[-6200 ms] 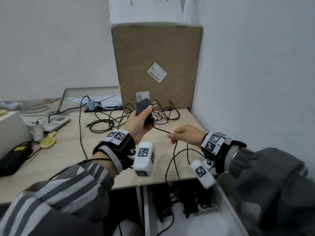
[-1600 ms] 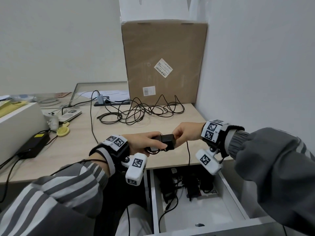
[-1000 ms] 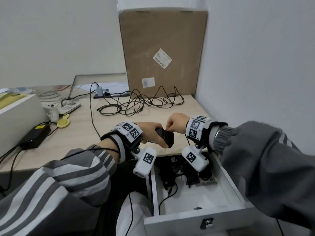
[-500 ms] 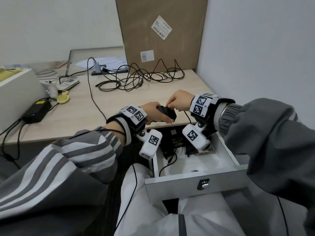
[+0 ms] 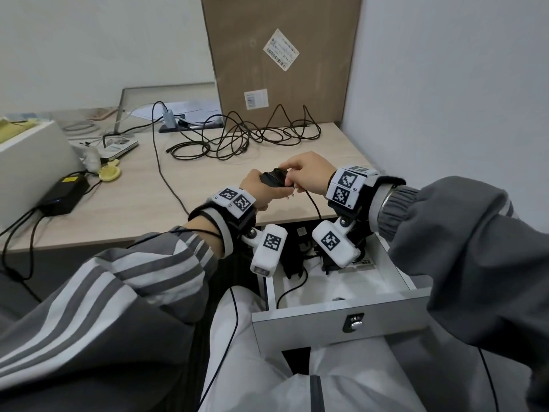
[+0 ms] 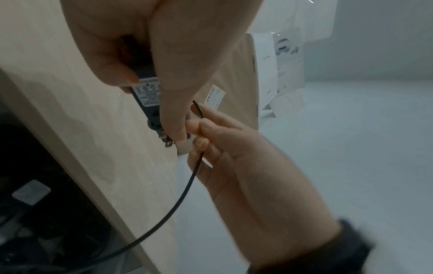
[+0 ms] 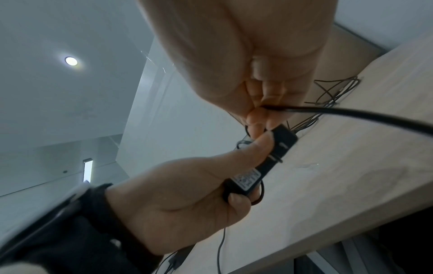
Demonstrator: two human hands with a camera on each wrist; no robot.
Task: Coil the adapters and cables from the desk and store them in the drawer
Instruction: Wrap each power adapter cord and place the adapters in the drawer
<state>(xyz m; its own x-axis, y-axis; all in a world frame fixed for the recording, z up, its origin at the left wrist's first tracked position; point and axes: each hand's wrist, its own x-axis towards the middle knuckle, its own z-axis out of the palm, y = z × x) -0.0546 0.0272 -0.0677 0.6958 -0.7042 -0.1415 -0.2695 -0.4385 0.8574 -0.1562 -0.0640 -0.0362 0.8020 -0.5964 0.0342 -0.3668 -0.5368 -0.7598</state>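
Black adapter (image 5: 274, 180) held above the front edge of the counter (image 5: 142, 200), mostly covered by both hands; its label and metal prongs show only in the wrist views. Left hand (image 5: 261, 191): grip wrapped around the adapter body. Right hand (image 5: 306, 173): grip pinching the adapter's thin black cable (image 6: 187, 187), which drops toward the open drawer (image 5: 341, 319) below. How much cable is already wound on the adapter cannot be told. Drawer contents, dark adapters and cords, are partly hidden behind the wrist cameras. Loose tangled cables (image 5: 243, 138) lie at the back of the counter before a cardboard box (image 5: 279, 60), whose top is cut off.
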